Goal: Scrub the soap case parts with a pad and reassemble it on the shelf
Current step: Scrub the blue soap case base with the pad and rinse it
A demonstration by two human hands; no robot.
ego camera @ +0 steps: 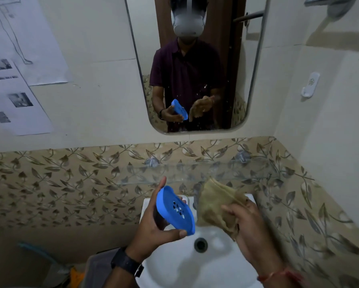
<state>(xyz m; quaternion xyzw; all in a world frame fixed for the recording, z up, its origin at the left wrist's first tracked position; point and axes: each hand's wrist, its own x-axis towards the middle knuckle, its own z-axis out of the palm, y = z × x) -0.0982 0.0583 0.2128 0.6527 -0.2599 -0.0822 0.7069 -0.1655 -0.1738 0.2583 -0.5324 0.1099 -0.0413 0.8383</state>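
Leaf-patterned tiles and a glass shelf (205, 173) are seen beyond both hands, with a white sink (195, 265) beneath them. A blue soap tray (175, 209) with drain holes is held tilted in the left hand (153, 227), pinched between thumb and fingers. A tan cloth pad (218, 206) is gripped by the right hand (245, 223), just beside the tray.

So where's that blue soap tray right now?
In the head view, the blue soap tray is held tilted in the left hand, above the white sink, just left of the tan pad in the right hand.
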